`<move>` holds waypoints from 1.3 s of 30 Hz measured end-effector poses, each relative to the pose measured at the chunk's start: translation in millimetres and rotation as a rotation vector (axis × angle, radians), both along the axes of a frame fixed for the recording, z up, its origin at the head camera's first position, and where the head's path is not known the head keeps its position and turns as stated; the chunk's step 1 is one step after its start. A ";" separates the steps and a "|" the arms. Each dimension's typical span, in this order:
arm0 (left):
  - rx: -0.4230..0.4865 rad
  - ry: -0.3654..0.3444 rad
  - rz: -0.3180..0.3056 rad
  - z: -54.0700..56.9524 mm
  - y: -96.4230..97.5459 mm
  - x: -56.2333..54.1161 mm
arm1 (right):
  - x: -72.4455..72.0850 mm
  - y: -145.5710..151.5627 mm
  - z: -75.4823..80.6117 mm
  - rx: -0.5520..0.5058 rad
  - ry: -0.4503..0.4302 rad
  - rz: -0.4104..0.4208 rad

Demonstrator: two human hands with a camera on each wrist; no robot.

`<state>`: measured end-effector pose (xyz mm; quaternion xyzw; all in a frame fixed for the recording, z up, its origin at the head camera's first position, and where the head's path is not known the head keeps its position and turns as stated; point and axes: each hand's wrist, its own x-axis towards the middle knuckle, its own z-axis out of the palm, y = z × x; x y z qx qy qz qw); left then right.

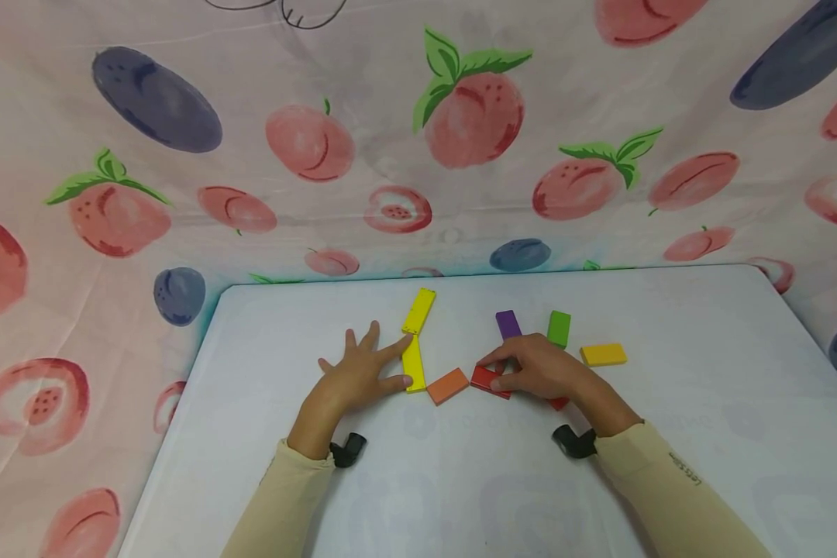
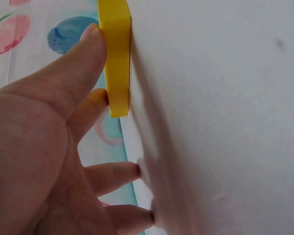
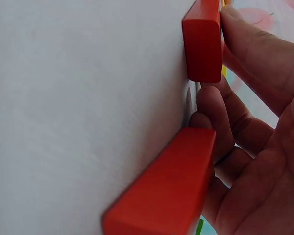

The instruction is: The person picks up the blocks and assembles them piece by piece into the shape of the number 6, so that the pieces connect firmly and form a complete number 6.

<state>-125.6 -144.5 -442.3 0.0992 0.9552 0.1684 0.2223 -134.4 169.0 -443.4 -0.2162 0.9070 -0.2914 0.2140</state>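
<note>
My left hand (image 1: 356, 376) spreads its fingers on the table, with thumb and index fingertip touching a flat yellow block (image 1: 414, 364). In the left wrist view the thumb lies on that block (image 2: 116, 58). A second yellow block (image 1: 418, 311) meets its far end, and an orange block (image 1: 448, 387) lies by its near end. My right hand (image 1: 540, 364) pinches a red block (image 1: 484, 377) between thumb and fingers, right at the orange block's corner. Another red block (image 3: 164, 186) lies close to the curled fingers in the right wrist view, partly hidden under the hand in the head view.
Beyond the right hand lie a purple block (image 1: 508, 324) and a green block (image 1: 559, 328), both partly covered by it. To their right is an amber-yellow block (image 1: 603, 354). A fruit-printed cloth (image 1: 390, 155) hangs behind the white table (image 1: 460, 496).
</note>
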 end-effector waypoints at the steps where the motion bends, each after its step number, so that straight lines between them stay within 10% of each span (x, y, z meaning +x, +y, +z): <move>1: 0.000 0.000 0.000 0.2 0.0 0.0 | -0.2 -0.2 -0.2 -0.001 -0.005 -0.004; 25: -0.004 -0.012 0.002 1.7 0.3 -0.4 | 3.3 35.4 25.3 0.029 0.067 -0.078; 39: -0.007 -0.003 -0.001 1.3 0.2 -0.1 | 11.0 64.9 12.7 0.061 0.028 -0.076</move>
